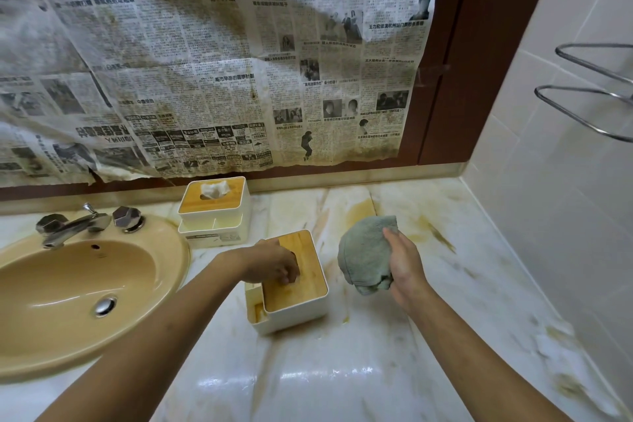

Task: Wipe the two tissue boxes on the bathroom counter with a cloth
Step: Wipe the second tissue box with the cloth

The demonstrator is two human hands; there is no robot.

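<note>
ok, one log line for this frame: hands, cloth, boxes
left hand: on near tissue box lid | right hand: holds green cloth, off box | far tissue box: untouched by wall

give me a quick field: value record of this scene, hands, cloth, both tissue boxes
left hand: left hand rests on the wooden lid of the near tissue box, fingers at its slot
right hand: right hand holds the green cloth bunched, beside the near box, not touching it
far tissue box: far tissue box stands by the wall, tissue poking out
surface: stained marble counter
sink: sink left of both boxes
</note>
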